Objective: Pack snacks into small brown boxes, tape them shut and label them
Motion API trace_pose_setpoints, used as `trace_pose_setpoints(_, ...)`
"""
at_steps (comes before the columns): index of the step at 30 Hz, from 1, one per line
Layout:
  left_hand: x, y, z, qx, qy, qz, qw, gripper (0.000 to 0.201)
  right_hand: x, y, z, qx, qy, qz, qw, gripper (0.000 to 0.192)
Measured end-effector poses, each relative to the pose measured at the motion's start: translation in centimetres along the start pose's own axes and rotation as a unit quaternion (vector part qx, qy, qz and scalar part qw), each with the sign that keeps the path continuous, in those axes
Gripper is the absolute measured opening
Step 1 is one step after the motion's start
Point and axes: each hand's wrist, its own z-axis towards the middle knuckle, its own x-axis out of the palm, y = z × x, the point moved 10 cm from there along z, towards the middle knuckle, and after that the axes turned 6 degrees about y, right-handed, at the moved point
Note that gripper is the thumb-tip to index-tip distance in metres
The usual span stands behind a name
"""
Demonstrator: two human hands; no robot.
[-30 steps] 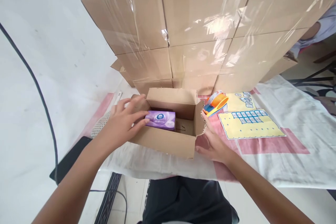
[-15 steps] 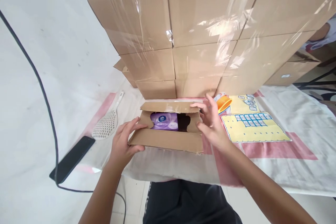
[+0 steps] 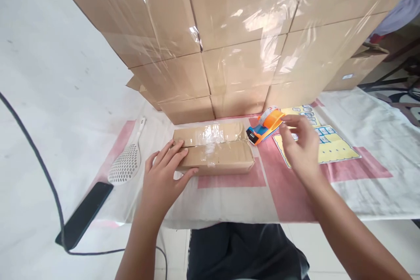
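A small cardboard box [image 3: 226, 155] lies on the cloth with its top flaps folded down and clear tape across the seam. My left hand [image 3: 164, 175] rests on its left end, fingers stretched over the top and thumb along the front edge. To the right of the box is an orange and blue tape dispenser [image 3: 262, 133] with a roll of tape in it. My right hand [image 3: 300, 140] has its thumb and index finger closed at the dispenser's right end. The purple tissue pack seen earlier is hidden inside the box.
A tall taped cardboard panel [image 3: 239, 52] stands behind the box. Yellow printed sheets [image 3: 337, 151] lie at the right. A white perforated skimmer [image 3: 126, 164] and a black phone [image 3: 85, 214] lie at the left, with a dark cable [image 3: 39, 162] crossing the phone.
The box's flaps have gone from open to shut, covering the tissue pack. My right hand has left the box and moved right to the tape dispenser, which now sits turned differently.
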Motion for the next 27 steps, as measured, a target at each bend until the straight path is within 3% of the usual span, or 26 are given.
trace_pose_setpoints(1, 0.2, -0.2, -0.2, -0.001, -0.007, 0.010, 1.000, 0.036, -0.6, -2.0, 0.8, 0.048, 0.009, -0.052, 0.997, 0.031)
trace_pose_setpoints(3, 0.8, -0.3, -0.1, -0.002, -0.012, 0.013, 1.000, 0.035, 0.1, -5.5, 2.2, 0.110, 0.090, -0.119, 0.983, 0.036)
trace_pose_setpoints(5, 1.4, -0.1, 0.4, -0.009, -0.013, 0.010, 1.000, 0.036, 2.1, -7.3, 3.2, 0.101, 0.160, -0.129, 0.973, 0.034)
trace_pose_setpoints(6, 1.6, 0.0, 0.8, -0.015, -0.016, 0.014, 1.000, 0.037, 3.0, -7.5, 3.6, 0.083, 0.165, -0.125, 0.975, 0.030)
trace_pose_setpoints(10, 0.7, -0.9, 1.7, -0.054, -0.083, 0.088, 0.991, 0.040, 4.3, -7.7, 3.9, 0.066, 0.095, -0.058, 0.992, 0.016)
trace_pose_setpoints(12, -0.5, -3.8, 1.1, -0.023, -0.175, 0.077, 0.981, 0.034, 3.8, -6.8, 3.3, 0.040, 0.062, 0.032, 0.997, 0.012)
trace_pose_setpoints(14, -0.6, -7.8, 0.3, 0.055, -0.228, -0.039, 0.971, 0.027, 2.4, -5.0, 2.6, -0.023, 0.036, 0.120, 0.992, 0.010)
trace_pose_setpoints(16, 1.5, -11.1, 1.0, 0.088, -0.162, -0.224, 0.957, 0.025, 0.8, -2.9, 1.6, -0.096, 0.026, 0.156, 0.983, 0.011)
trace_pose_setpoints(18, 5.7, -13.4, 2.8, 0.021, -0.010, -0.398, 0.917, 0.034, -0.3, -1.0, 0.6, -0.161, 0.026, 0.153, 0.975, 0.010)
trace_pose_setpoints(20, 9.3, -15.0, 4.4, -0.080, 0.093, -0.511, 0.851, 0.047, -0.8, 0.6, -0.5, -0.219, 0.031, 0.145, 0.964, 0.009)
trace_pose_setpoints(23, 11.6, -16.1, 6.8, -0.157, 0.133, -0.581, 0.787, 0.044, -1.1, 1.8, -1.5, -0.273, 0.023, 0.144, 0.951, 0.011)
trace_pose_setpoints(27, 12.7, -16.5, 8.7, -0.162, 0.144, -0.612, 0.760, 0.022, -1.4, 1.9, -1.5, -0.289, 0.001, 0.099, 0.952, 0.015)
